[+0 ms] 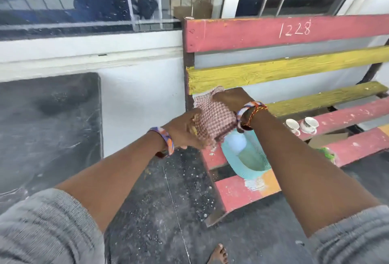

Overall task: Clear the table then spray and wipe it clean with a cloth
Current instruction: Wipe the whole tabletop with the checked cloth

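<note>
A pink checked cloth (212,116) is held between both hands over the left end of a slatted bench. My left hand (183,131) grips its lower left edge. My right hand (231,99) holds its upper part from above, fingers hidden behind the fabric. The dark grey table (48,125) lies at the left, apart from the hands. No spray bottle shows in this view.
The red and yellow bench (294,32) stands against the white wall. On its seat slats sit a turquoise bowl (248,158), two white cups (292,126) (309,123), a piece of cardboard (324,139) and something green (327,154). A bare foot (219,254) stands on the speckled dark floor.
</note>
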The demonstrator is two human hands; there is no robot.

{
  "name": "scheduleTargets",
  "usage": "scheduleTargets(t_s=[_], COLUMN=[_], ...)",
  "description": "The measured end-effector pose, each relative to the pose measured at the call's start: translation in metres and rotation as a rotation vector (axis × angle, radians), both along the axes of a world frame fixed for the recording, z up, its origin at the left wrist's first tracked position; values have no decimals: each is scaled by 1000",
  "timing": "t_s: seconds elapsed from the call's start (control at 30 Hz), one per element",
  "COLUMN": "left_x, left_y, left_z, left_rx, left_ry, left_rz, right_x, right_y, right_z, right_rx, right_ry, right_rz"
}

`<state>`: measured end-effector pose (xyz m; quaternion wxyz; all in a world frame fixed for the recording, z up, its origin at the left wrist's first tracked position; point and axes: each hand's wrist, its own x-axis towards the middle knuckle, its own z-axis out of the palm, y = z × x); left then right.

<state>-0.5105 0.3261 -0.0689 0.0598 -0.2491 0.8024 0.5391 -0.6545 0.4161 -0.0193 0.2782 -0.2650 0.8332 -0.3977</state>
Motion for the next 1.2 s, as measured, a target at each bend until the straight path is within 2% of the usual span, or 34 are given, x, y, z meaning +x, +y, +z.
scheduleTargets(t_s=[0.1,0.17,0.27,0.33,0.4,0.47,0.53,0.57,0.63,0.7,0.8,0.87,0.93,1.0,1.1,1.2], left_x=[55,93,141,168,188,205,215,219,224,229,238,246,257,260,257,255], left_y=[-17,-28,-42,-53,-63,-73,-82,-88,-98,-105,-122,-138,-156,-168,-191,-205], left_z=[16,29,45,56,63,64,62,61,65,73,78,78,78,81,84,83], left_rx=[-523,-710,-792,-823,-819,-754,-608,-461,-50,249,444,586,658,507,3,-423], left_ry=[69,132,246,327,412,467,484,514,596,648,678,644,562,467,245,22], left_rz=[-40,6,18,85,191,316,439,511,664,750,891,974,885,759,653,625], right_x=[57,93,138,164,182,196,208,215,218,219,210,205,204,204,201,195], right_y=[-21,-40,-60,-72,-80,-94,-109,-114,-129,-139,-161,-176,-188,-203,-225,-245], right_z=[18,25,39,49,59,62,60,60,52,49,51,57,65,71,78,84], right_rx=[-104,-101,-97,-115,-176,-205,-199,-205,-233,-280,-285,-251,-240,-255,-192,31], right_ry=[-172,-228,-414,-451,-543,-594,-668,-670,-619,-541,-526,-421,-254,-96,120,494], right_rz=[1,50,97,185,177,215,317,372,391,291,205,195,215,277,434,642])
